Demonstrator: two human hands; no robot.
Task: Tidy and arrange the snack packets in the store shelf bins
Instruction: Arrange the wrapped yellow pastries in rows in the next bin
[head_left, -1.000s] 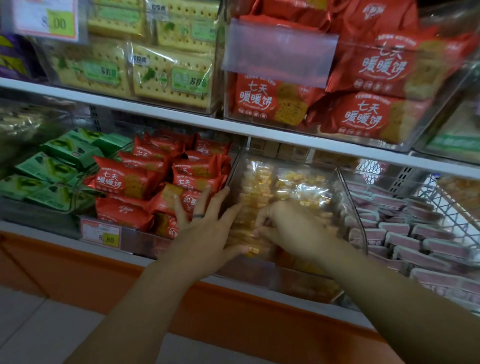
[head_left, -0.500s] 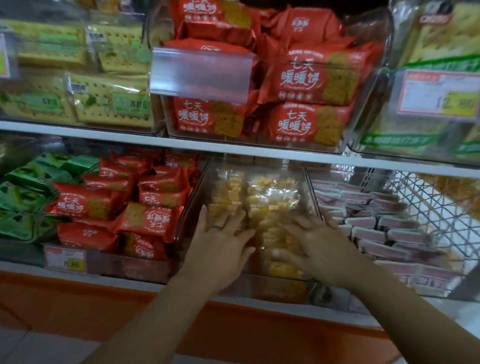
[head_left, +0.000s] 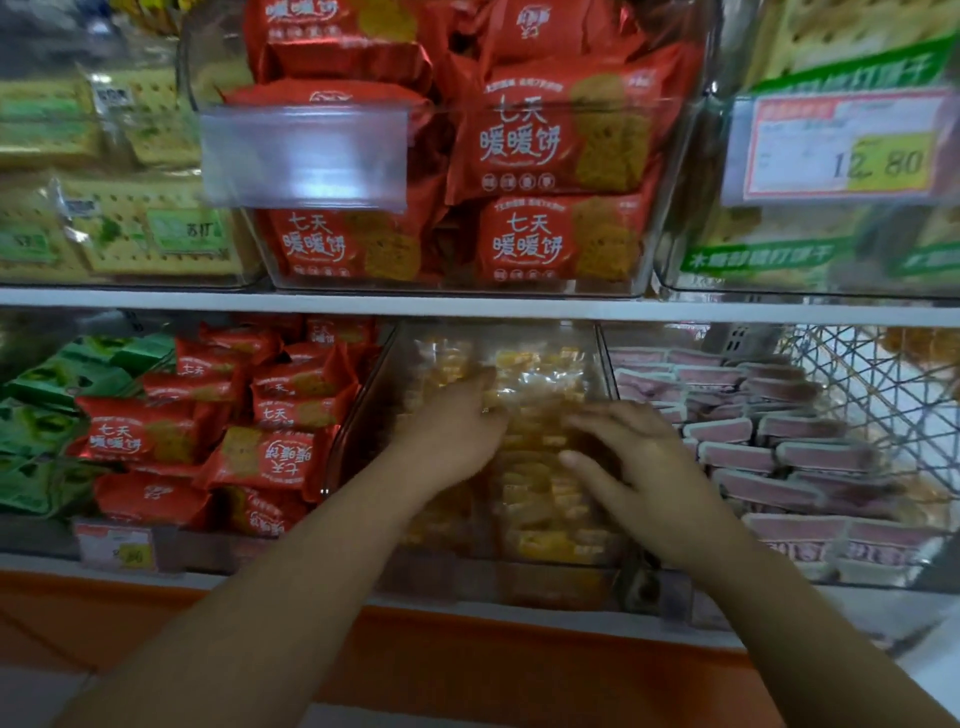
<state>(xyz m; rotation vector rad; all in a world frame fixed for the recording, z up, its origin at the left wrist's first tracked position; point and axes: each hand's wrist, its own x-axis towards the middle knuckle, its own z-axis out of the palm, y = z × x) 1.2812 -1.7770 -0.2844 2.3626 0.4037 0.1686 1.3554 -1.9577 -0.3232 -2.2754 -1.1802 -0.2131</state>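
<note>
Yellow packets (head_left: 540, 540) blurred | left hand (head_left: 451, 434) fingers: cannot tell | right hand (head_left: 647, 470) fingers: spread flat

Marking on the red packets (head_left: 524, 140), upper centre bin and lower shelf: "七天暖暖饼" in white characters. The price tag (head_left: 841, 150) on the upper right bin reads "12.80". Green label on the cracker pack (head_left: 192, 234), upper left: probably "苏打", blurred.
</note>
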